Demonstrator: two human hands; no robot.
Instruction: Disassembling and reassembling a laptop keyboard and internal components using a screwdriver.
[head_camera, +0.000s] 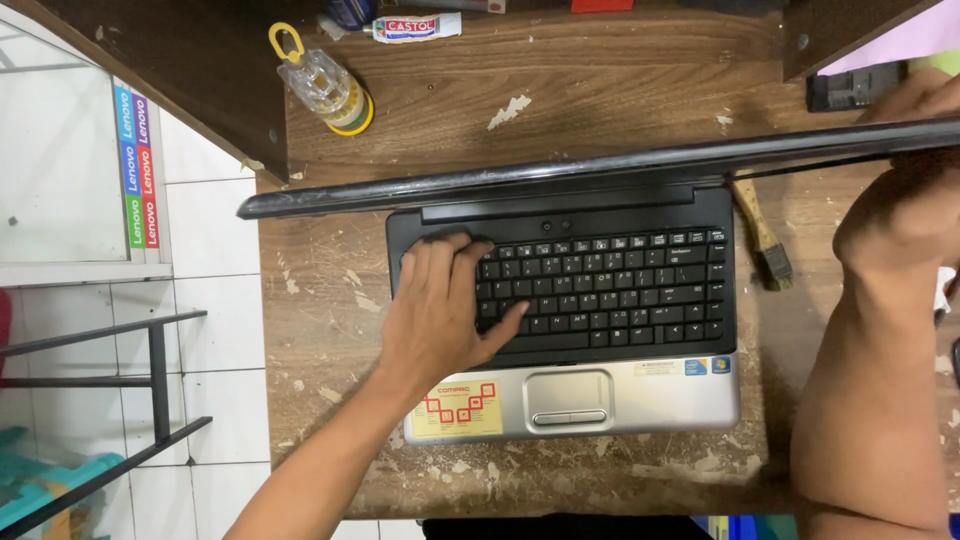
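An open laptop (640, 395) with a black keyboard and silver palm rest lies on a worn wooden desk (600, 90). My left hand (440, 305) rests flat on the left side of the keyboard, fingers spread, thumb pointing right. My right hand (905, 215) grips the right end of the laptop's lid (520, 180), which is seen edge-on across the view.
A clear plastic case with a yellow cap (325, 85) and a small glue tube (415, 27) lie at the desk's back. A wooden-handled brush (762, 235) lies right of the laptop. A dark wooden panel (170, 70) stands at the left. White floor tiles and a metal rack (110, 400) are left of the desk.
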